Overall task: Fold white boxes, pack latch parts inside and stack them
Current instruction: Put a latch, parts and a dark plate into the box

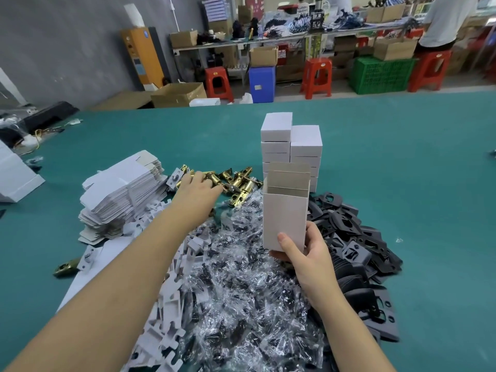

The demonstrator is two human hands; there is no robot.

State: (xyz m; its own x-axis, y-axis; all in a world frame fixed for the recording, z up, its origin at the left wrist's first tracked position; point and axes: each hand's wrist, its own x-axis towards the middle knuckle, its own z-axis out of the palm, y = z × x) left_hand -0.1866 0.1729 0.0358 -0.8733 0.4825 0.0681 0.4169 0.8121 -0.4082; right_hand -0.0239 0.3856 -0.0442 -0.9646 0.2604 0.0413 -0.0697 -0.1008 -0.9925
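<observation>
Teal table cover [402, 157] carries everything; landmark is the open white box [285, 218], held upright, top flaps up, mouth empty.

Behind the box: two stacks of closed white boxes [291, 146], the left stack taller. Risk: an elbow knock or an off-centre placement could topple them.

Left of the box: pile of flat box blanks [120, 194]. Below it: heap of clear bagged screws [241, 291]. Right of it: black strike plates [357, 245].

Upper left of the box: brass latch parts [236, 181], tangled together. Left hand [197, 187] is on this pile, fingers curled into it; whether a latch is actually gripped I cannot tell. Risk: lifting one may drag neighbours off the pile.

Right hand [303, 251] grips the box at its bottom end, thumb across the front face. Risk: the low hold leaves the mouth unsteady, so a dropped-in latch could tip the box or burst the bottom flap.
</observation>
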